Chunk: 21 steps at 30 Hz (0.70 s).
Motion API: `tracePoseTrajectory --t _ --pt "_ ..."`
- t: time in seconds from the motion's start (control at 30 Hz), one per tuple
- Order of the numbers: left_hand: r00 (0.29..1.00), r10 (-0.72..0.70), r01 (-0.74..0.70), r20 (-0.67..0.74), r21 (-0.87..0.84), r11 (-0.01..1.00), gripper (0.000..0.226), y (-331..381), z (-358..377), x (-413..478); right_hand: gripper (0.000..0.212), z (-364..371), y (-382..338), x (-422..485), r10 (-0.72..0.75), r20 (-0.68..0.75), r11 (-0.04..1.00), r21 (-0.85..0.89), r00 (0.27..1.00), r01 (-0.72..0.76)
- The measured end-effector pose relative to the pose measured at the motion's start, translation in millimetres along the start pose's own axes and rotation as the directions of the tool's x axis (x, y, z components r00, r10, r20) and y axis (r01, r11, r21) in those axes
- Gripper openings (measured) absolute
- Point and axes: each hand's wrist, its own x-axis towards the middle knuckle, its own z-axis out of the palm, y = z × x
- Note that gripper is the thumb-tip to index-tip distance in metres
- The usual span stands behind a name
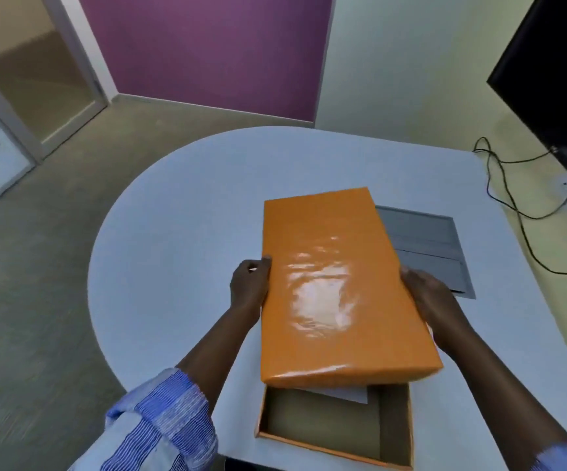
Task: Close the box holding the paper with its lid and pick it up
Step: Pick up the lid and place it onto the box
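A glossy orange lid (336, 287) hovers tilted above the open orange box (396, 433), covering the box's far part. My left hand (249, 287) grips the lid's left edge and my right hand (433, 300) grips its right edge. The box sits at the near edge of the table with its brown inside showing. A corner of white paper (346, 395) peeks out inside the box, just under the lid's near edge.
The white table (173, 232) has a rounded left end. A grey panel (424, 246) is set into the table behind the lid. A black screen (557, 73) and black cables (513, 198) are at the right.
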Motion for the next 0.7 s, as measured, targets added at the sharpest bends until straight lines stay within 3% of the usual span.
tracePoseTrajectory --t 0.17,0.33,0.43,0.7 --pt "0.991 0.127 -0.136 0.049 0.303 0.943 0.050 1 46 -17 0.056 -8 71 -8 0.028 -0.059 0.978 -0.207 0.998 -0.040" --pt "0.978 0.189 -0.206 0.084 0.485 0.850 0.057 -3 55 -24 0.047 5 90 -17 0.006 -0.043 0.981 -0.194 0.999 -0.014" --pt "0.973 0.203 -0.232 0.112 0.496 0.836 0.055 -6 53 -25 0.052 9 90 -19 0.035 -0.038 0.984 -0.171 0.999 -0.041" --pt "0.977 0.131 -0.184 0.169 0.352 0.918 0.055 -20 37 -30 0.062 17 82 -23 0.125 -0.045 0.984 -0.124 0.991 -0.130"
